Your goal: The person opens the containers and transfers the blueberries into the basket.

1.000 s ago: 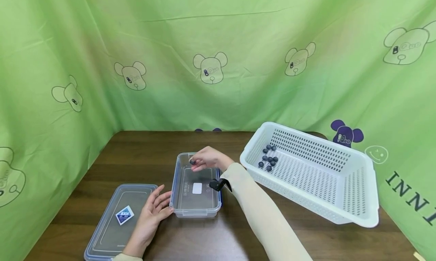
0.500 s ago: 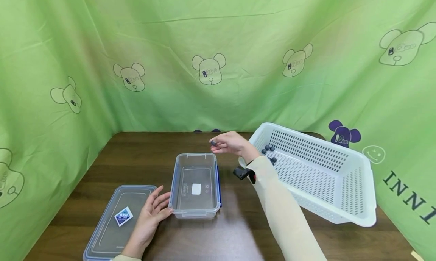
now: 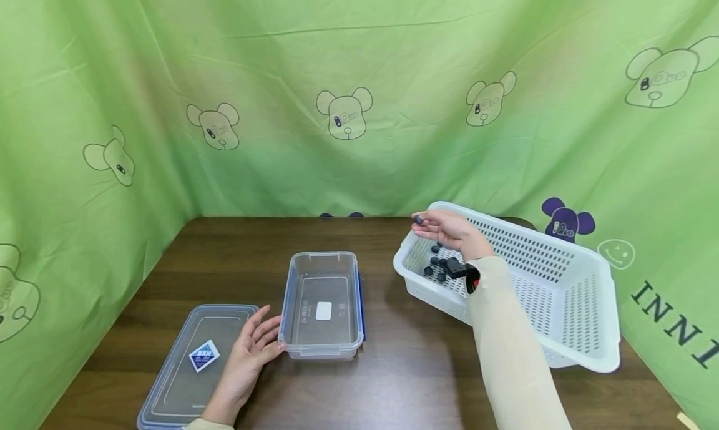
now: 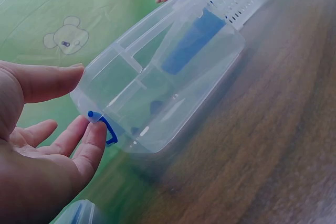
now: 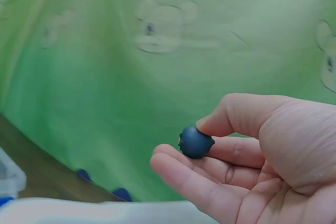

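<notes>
In the head view my right hand (image 3: 449, 231) is above the left end of a white perforated basket (image 3: 606, 350). Its thumb and fingers pinch a blueberry (image 5: 195, 142), seen close up in the right wrist view. More blueberries (image 3: 435, 261) lie on the basket floor below, partly hidden by the wrist camera. A clear plastic food container (image 3: 322, 350) with blue latches stands mid-table, a white label inside its outline. My left hand (image 3: 249, 355) touches its near left corner, thumb at the rim, fingertips by a blue latch (image 4: 109, 131) in the left wrist view.
A clear lid (image 3: 224, 330) with a blue rim and a BXH sticker lies left of the container, partly under the left forearm in view. The wooden table (image 3: 387, 380) ends at a green printed curtain (image 3: 269, 168) behind and on both sides.
My right hand has travelled from over the container rightward to above the basket, still pinching the blueberry. The left hand and the container keep their places.
</notes>
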Available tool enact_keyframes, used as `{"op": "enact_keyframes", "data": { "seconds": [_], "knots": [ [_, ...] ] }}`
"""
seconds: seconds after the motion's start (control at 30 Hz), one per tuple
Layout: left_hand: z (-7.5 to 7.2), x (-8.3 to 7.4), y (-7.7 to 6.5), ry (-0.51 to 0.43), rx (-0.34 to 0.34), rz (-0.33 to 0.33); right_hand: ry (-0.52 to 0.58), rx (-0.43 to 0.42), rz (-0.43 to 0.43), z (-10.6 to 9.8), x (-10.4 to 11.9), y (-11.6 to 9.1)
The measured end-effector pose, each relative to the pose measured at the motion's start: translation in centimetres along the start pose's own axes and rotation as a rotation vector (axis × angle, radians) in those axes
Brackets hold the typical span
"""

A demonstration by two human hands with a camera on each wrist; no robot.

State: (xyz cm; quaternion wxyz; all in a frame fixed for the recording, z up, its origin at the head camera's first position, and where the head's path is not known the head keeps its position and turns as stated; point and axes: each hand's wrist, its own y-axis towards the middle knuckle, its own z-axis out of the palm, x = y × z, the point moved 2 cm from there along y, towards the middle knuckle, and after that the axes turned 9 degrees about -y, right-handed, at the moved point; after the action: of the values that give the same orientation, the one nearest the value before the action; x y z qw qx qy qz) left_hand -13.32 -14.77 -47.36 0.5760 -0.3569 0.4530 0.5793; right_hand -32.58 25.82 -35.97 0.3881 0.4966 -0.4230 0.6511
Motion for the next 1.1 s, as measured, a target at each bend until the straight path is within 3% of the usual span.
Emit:
{"op": "enact_keyframes", "data": {
  "seconds": [0.17, 0.3, 0.47, 0.77, 0.9, 1.1],
  "knots": [
    [0.1, 0.1, 0.0, -0.012, 0.003, -0.006, 0.040, -0.013, 0.010, -2.6, -0.1, -0.8],
    [0.1, 0.2, -0.2, -0.018, 0.004, 0.006, 0.001, -0.032, 0.086, -4.2, -0.8, -1.4],
    [0.0, 0.0, -0.1, -0.011, -0.001, 0.013, -0.142, -0.037, 0.220, -5.6, -2.5, -1.5],
    [0.0, 0.1, -0.1, -0.015, 0.003, 0.007, -0.444, -0.093, 0.422, -5.7, -4.6, -1.0],
    [-0.1, 0.1, 0.0, -0.015, 0.003, 0.011, -0.565, -0.098, 0.452, -5.8, -4.9, -1.0],
    [-0.1, 0.0, 0.0, -0.008, 0.000, 0.001, -0.615, -0.089, 0.455, -5.8, -5.1, -1.0]
  ]
}}
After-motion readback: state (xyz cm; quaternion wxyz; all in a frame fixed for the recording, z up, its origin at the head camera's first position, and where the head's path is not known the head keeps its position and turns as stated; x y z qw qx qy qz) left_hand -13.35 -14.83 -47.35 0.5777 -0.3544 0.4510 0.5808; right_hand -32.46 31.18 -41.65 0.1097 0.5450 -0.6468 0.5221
